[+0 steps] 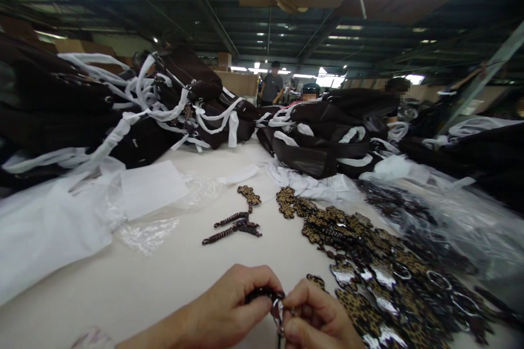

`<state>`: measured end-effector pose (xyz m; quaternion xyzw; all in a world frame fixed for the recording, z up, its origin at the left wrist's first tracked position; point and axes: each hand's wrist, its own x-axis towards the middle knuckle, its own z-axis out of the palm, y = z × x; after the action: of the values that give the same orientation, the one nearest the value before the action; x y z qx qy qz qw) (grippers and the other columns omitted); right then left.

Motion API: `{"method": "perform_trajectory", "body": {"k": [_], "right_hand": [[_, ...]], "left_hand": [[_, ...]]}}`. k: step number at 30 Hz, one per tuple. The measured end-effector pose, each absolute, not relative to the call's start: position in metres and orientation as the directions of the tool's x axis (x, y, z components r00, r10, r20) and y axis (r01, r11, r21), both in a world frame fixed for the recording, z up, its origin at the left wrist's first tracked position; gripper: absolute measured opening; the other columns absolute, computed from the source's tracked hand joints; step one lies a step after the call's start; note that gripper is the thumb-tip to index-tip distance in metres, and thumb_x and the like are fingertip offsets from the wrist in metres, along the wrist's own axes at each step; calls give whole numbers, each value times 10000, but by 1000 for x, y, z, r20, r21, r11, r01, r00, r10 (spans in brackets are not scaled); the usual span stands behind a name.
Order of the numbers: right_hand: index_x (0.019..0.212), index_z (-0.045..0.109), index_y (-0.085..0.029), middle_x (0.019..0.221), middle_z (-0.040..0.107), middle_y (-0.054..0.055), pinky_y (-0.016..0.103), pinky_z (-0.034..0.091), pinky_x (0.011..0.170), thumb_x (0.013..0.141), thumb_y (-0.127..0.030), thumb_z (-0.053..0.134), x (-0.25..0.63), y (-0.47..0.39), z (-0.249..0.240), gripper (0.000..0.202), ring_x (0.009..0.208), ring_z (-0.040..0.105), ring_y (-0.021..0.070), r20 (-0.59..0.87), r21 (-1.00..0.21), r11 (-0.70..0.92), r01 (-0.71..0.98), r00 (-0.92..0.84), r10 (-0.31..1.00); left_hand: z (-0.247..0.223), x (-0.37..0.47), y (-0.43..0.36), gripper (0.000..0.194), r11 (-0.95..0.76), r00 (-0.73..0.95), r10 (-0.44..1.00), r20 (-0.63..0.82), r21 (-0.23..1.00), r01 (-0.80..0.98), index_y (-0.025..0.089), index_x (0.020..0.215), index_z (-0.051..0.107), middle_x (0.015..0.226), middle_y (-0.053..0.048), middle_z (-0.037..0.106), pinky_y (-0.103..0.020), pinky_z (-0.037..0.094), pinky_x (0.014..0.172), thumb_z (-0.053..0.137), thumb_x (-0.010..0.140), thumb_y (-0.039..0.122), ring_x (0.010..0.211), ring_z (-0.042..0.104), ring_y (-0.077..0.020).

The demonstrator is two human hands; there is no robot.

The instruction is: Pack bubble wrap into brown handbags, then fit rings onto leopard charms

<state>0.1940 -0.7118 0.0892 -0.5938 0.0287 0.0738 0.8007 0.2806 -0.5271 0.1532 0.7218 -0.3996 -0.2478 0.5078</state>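
At the bottom centre, my left hand (pixel 235 305) pinches a dark braided strap (pixel 262 293). My right hand (pixel 317 319) touches it from the right, its fingers closed on a silver metal ring (pixel 277 311) at the strap's end. Just beyond my hands, two dark braided straps (pixel 223 235) lie on the pale table (pixel 172 278), close to a leopard-print charm (pixel 249 194). To the right spreads a pile of leopard-print charms (pixel 364 305) with dark straps and silver rings.
Dark bags (pixel 303 147) with white-wrapped handles are heaped across the table's back and left. Clear plastic (pixel 462 218) covers part of the pile at right. White sheeting (pixel 53 234) and paper (pixel 153 188) lie at left. A person (pixel 272 84) stands in the background.
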Motion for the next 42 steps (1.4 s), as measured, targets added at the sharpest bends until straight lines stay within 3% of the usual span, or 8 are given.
{"method": "perform_trajectory", "body": {"k": [4, 12, 15, 19, 24, 27, 34, 42], "right_hand": [[764, 605, -174, 571, 638, -53, 157, 489, 466, 662, -421, 878, 196, -710, 85, 382, 474, 650, 92, -175, -944, 263, -201, 977, 121], [760, 564, -172, 537, 638, -66, 149, 493, 440, 633, -446, 895, 196, -703, 97, 448, 454, 661, 96, -224, -924, 301, -235, 972, 70], [752, 550, -174, 542, 654, -61, 148, 494, 429, 620, -452, 900, 197, -701, 98, 466, 444, 660, 95, -242, -921, 294, -255, 967, 82], [750, 527, -183, 537, 665, -61, 136, 486, 416, 605, -436, 906, 200, -701, 86, 478, 438, 665, 97, -244, -916, 298, -268, 963, 116], [701, 490, -189, 479, 647, -67, 128, 461, 356, 554, -419, 920, 205, -701, 80, 509, 369, 629, 97, -260, -896, 326, -301, 952, 163], [704, 503, -182, 499, 656, -66, 136, 495, 399, 595, -383, 911, 204, -700, 88, 467, 405, 650, 95, -262, -906, 298, -301, 951, 164], [731, 475, -190, 561, 702, -55, 120, 486, 392, 652, -377, 888, 201, -703, 96, 460, 416, 660, 84, -257, -914, 289, -285, 958, 130], [690, 461, -197, 487, 675, -49, 127, 461, 346, 545, -454, 917, 206, -701, 84, 543, 359, 629, 99, -299, -902, 278, -330, 942, 151]], "left_hand": [[154, 287, -525, 244, -185, 474, -877, 83, 852, -490, 189, 916, 684, 788, 11, 656, -209, 417, 686, 487, 816, 86, 716, 556, -124], [150, 289, -526, 295, -175, 472, -871, 138, 810, -560, 189, 873, 649, 792, 7, 642, -210, 419, 703, 435, 742, 32, 735, 555, -131], [149, 291, -527, 288, -168, 482, -867, 127, 835, -524, 181, 847, 642, 762, 18, 622, -202, 411, 683, 428, 722, 35, 709, 535, -121], [146, 295, -530, 232, -214, 414, -910, -18, 875, -434, 186, 788, 627, 710, 31, 598, -197, 403, 627, 440, 713, 70, 669, 527, -119], [140, 291, -530, 234, -211, 468, -882, 51, 845, -490, 199, 832, 598, 753, 26, 593, -212, 404, 664, 444, 740, 48, 702, 523, -123], [138, 290, -530, 243, -178, 432, -902, 1, 910, -374, 203, 910, 554, 734, 43, 566, -202, 395, 617, 458, 753, 45, 673, 512, -116], [131, 288, -537, 179, -163, 567, -819, -85, 983, -89, 151, 806, 623, 682, 17, 578, -226, 418, 617, 449, 789, 113, 644, 516, -121], [129, 285, -534, 143, -159, 563, -826, -21, 967, -198, 169, 819, 602, 696, 18, 568, -218, 412, 630, 464, 858, 169, 668, 508, -123]]}}
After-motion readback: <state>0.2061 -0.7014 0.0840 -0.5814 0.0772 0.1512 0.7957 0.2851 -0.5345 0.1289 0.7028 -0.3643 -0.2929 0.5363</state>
